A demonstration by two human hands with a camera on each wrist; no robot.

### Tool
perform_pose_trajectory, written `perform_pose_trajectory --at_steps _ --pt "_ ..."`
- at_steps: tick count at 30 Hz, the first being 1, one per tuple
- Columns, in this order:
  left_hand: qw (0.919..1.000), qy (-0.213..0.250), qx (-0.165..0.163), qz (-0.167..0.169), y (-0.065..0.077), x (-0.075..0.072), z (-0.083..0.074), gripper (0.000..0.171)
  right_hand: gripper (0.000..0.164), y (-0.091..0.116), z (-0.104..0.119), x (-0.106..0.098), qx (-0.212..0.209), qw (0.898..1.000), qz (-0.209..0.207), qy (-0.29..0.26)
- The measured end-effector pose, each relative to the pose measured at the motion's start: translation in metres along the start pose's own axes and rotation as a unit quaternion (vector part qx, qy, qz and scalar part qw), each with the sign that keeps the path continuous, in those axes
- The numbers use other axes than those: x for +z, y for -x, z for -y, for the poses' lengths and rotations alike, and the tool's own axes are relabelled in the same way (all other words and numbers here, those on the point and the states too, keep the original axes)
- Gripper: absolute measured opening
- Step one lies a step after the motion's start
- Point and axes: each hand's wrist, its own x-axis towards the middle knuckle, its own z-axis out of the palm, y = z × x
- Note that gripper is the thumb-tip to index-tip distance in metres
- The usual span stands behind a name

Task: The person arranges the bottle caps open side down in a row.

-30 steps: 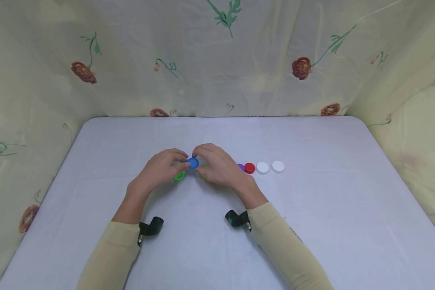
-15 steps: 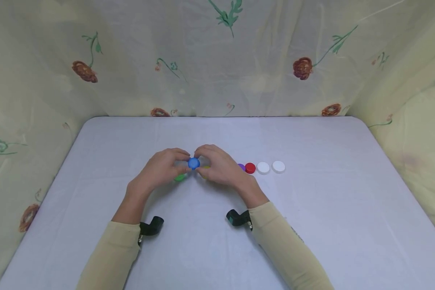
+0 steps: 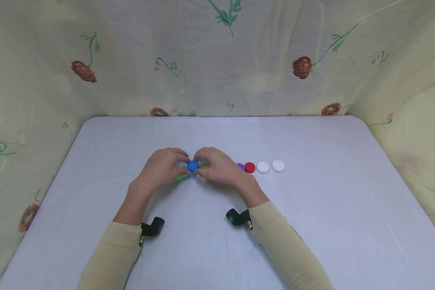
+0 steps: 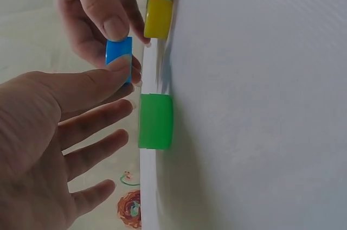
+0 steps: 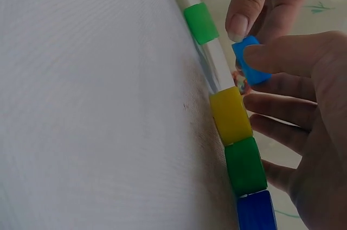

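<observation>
A light blue bottle cap is held between both hands above the table. My left hand pinches its left side between thumb and forefinger; the other fingers are spread in the left wrist view. From the right, my right hand pinches the same cap by thumb and fingertips. A light green cap stands on the table beneath the left hand. Under the right hand a yellow cap, a dark green cap and a dark blue cap sit in a row, mostly hidden in the head view.
Further right along the row lie a purple cap, a red cap and two white caps. A white cloth covers the table. Flowered curtains hang around its back and sides.
The light blue cap has turned between the fingers, from showing its lighter rimmed face to a plain blue one. Both hands have shifted slightly toward the body.
</observation>
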Motion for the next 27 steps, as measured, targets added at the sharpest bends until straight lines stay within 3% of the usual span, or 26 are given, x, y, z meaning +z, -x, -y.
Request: perform_pose_trajectory --at_steps 12,19,27 --pt "0.9988 -0.047 0.005 0.010 0.000 0.009 -0.004 0.023 0.024 0.000 -0.001 0.005 0.006 0.998 0.025 0.049" --pt "0.9988 -0.046 -0.009 0.017 0.001 0.011 -0.005 0.026 0.031 0.003 0.000 0.007 0.014 0.996 0.020 0.081" --pt "0.9985 -0.048 -0.010 0.023 0.001 0.012 -0.005 0.028 0.032 0.004 -0.001 0.008 0.023 0.996 0.027 0.081"
